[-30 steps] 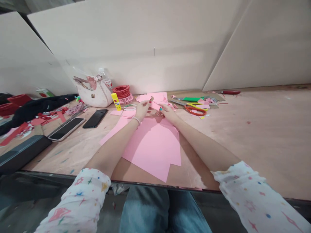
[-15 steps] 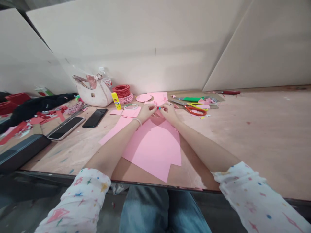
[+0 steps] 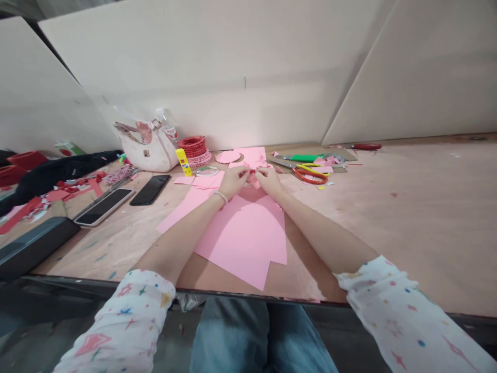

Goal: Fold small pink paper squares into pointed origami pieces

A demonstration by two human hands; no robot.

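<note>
My left hand (image 3: 235,181) and my right hand (image 3: 269,181) meet over the middle of the table, fingertips almost touching. Both pinch a small piece of pink paper (image 3: 254,181) between them, its exact shape hard to make out. Beneath my hands and forearms lie large pink paper sheets (image 3: 240,238) with a notched front edge. A pink scalloped paper circle (image 3: 228,157) rests just behind my left hand. Orange-handled scissors (image 3: 310,176) lie to the right of my right hand.
A glue stick (image 3: 184,162), red cord rolls (image 3: 193,146) and a white handbag (image 3: 149,150) stand back left. Two phones (image 3: 150,190) and a dark box (image 3: 37,246) lie left. Green-handled scissors (image 3: 305,158) and a red-handled tool (image 3: 366,146) lie back right.
The pink piece between my fingertips shows more clearly, hanging lower between them. My fingers have shifted slightly; both hands stay in about the same place. The whole view has moved a little.
</note>
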